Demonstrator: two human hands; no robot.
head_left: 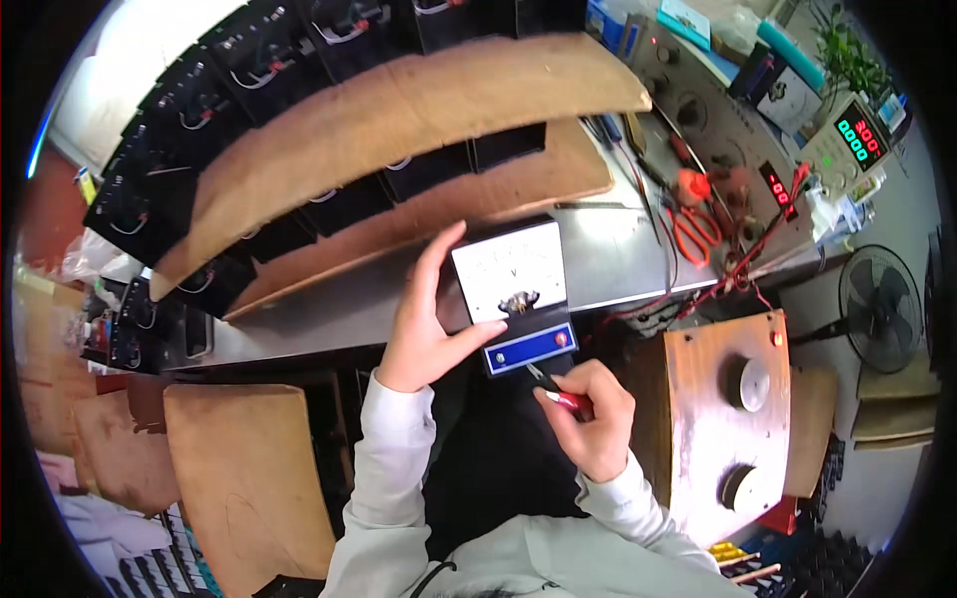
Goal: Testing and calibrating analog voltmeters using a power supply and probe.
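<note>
Nearest us is our pale sweatshirt point(558, 548). Our left hand point(424, 334) grasps the meter point(513, 284) from its left, thumb across its front, probably steadying it. Our right hand point(595, 414) is clenched round a red-handled tool point(566, 401), tip beside the meter's lower edge. The bench point(299, 324) edge passes beyond our grip; rightward, a wooden cabinet point(698, 429) narrows elbow room.

Bright, cool light leaves white glare on the metal bench top point(610, 261) and the wooden box's front panel point(720, 434), while the black boxes point(429, 177) between the boards point(419, 112) sink into shadow. The upper left washes out to white. Fisheye distortion bows the boards, black vignetting swallows the corners, and markings on the meter dial point(510, 261) look soft and overexposed.
</note>
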